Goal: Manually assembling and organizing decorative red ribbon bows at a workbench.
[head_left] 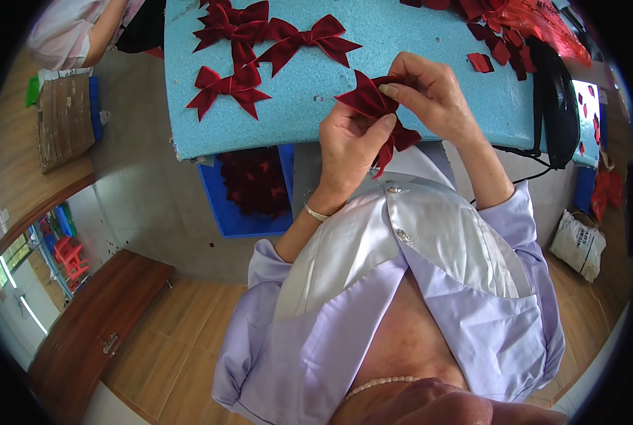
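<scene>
Between my two hands, above the near edge of the pale blue table [415,42], is a dark red velvet bow [370,98] with its tails hanging down. My left hand [348,145] pinches it from below with thumb and fingers. My right hand [433,95] grips its upper right part, thumb and fingertips closed on the fabric. Part of the bow is hidden by my fingers. Left of my hands several similar bows lie on the table, among them a bow at the front left [228,91] and a wider bow [311,41] behind it.
Loose red fabric pieces [500,49] and a red plastic bag [546,28] lie at the table's far right, near a black bag [558,106] at its edge. Below the table stands a blue crate [245,225] with red pieces inside. Another person's arm [104,32] shows at far left.
</scene>
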Demonstrator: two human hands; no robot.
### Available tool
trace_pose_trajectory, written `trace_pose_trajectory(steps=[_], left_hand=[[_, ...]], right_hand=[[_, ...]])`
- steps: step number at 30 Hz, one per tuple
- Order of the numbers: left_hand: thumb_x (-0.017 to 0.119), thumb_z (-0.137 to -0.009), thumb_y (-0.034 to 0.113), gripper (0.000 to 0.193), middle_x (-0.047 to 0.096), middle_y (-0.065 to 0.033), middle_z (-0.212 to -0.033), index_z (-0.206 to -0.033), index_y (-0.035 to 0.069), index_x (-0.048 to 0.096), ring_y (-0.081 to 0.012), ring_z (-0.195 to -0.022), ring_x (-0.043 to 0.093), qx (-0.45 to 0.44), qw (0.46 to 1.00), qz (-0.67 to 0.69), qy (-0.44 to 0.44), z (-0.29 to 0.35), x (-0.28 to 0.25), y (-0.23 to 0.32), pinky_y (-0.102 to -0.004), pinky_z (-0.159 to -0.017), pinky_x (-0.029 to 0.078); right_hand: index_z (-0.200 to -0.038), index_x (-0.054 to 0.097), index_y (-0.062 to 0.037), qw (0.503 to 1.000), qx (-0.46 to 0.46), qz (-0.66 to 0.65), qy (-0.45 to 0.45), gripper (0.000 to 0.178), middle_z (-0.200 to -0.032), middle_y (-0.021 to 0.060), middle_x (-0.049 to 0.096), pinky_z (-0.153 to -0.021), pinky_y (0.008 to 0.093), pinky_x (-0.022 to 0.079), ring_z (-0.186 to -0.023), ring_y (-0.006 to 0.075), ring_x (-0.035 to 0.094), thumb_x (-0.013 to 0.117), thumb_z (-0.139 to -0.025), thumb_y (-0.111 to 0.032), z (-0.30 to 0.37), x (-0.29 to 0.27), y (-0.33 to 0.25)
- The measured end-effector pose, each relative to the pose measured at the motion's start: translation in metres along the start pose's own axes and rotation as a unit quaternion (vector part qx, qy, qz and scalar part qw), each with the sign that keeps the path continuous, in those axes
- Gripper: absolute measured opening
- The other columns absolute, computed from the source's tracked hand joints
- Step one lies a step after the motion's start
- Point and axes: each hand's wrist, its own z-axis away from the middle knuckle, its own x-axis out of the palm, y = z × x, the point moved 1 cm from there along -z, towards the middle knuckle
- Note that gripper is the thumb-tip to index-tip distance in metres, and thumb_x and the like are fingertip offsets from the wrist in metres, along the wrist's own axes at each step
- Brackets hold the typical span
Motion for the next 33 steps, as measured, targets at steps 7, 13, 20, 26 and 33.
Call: trace_pose_trajectory(steps=[7,13,20,26,33], left_hand=[[0.070,-0.086,0.001,0.029,0.066,-0.0051,-0.102,-0.113,0.000,0.059,-0.0083,-0.089,0.061,0.031,0.998,0.053,0.004,-0.004,0.004,0.001,-0.0243,-0.075,0.052],[0.073,-0.085,0.005,0.023,0.066,-0.0024,-0.094,-0.104,0.000,0.061,-0.0057,-0.078,0.058,0.119,0.988,-0.097,0.030,-0.013,-0.002,-0.011,-0.0223,-0.064,0.049],[0.067,-0.090,0.003,0.014,0.066,-0.0017,-0.091,-0.103,0.000,0.063,-0.0039,-0.077,0.057,0.021,0.998,0.030,0.049,-0.008,-0.003,-0.003,-0.0204,-0.066,0.047],[0.066,-0.091,0.004,0.008,0.066,-0.0010,-0.089,-0.098,0.000,0.066,-0.0034,-0.076,0.056,0.015,0.996,0.059,0.062,-0.008,-0.003,-0.004,-0.0199,-0.065,0.047],[0.067,-0.090,0.006,0.008,0.065,-0.0042,-0.090,-0.095,-0.001,0.066,-0.0053,-0.074,0.057,-0.013,0.993,-0.086,0.079,-0.006,-0.019,-0.013,-0.0224,-0.060,0.047]], right_hand=[[-0.075,0.057,-0.0035,0.995,0.054,-0.060,0.059,0.024,-0.064,-0.0054,0.047,-0.051,0.0222,0.031,-0.059,0.0033,0.040,0.065,-0.093,-0.017,-0.002,0.006,-0.001],[-0.073,0.058,-0.0043,0.995,0.048,-0.069,0.060,0.028,-0.062,-0.0061,0.046,-0.048,0.0220,0.028,-0.055,0.0029,0.038,0.065,-0.094,-0.021,-0.002,0.011,0.002],[-0.078,0.064,-0.0030,0.984,0.099,-0.134,0.060,0.024,-0.066,-0.0051,0.051,-0.052,0.0208,0.032,-0.060,0.0025,0.043,0.065,-0.094,-0.020,-0.001,0.011,0.000],[-0.079,0.063,-0.0008,0.995,0.016,-0.096,0.006,0.021,-0.071,-0.0038,0.055,-0.059,0.0231,0.037,-0.069,0.0041,0.047,0.065,-0.093,-0.017,-0.001,0.011,0.008],[-0.078,0.062,0.0020,0.998,0.050,0.023,-0.023,0.023,-0.064,-0.0025,0.049,-0.055,0.0263,0.035,-0.062,0.0066,0.042,0.067,-0.091,-0.016,-0.014,0.002,0.015]])
